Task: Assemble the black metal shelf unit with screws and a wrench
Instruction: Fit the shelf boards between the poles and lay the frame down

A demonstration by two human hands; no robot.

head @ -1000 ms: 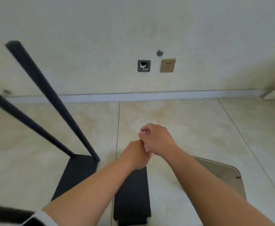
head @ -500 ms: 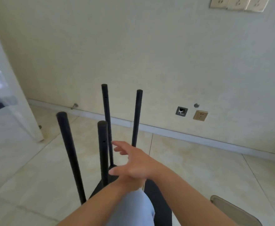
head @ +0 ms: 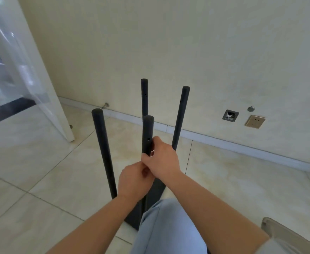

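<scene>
Several black metal poles stand upright from a black shelf panel (head: pixel 155 191) on the tiled floor: a near left pole (head: pixel 103 149), a near middle pole (head: pixel 148 132), a far pole (head: pixel 144 96) and a right pole (head: pixel 181 116). My right hand (head: pixel 162 160) grips the near middle pole just below a small screw hole. My left hand (head: pixel 134 180) is curled beside that pole right under the right hand; what it holds is hidden. No screw or wrench is visible.
A cream wall with a skirting board lies behind, carrying a wall socket (head: pixel 254 121) and an open box (head: pixel 230 115). A white door (head: pixel 31 74) stands at left. My knee in light jeans (head: pixel 168 226) is below the hands. A grey edge (head: pixel 288 235) shows at bottom right.
The view has lifted from the floor to the upright poles. My right hand reached forward and took hold of the near middle pole; my left hand came up under it.
</scene>
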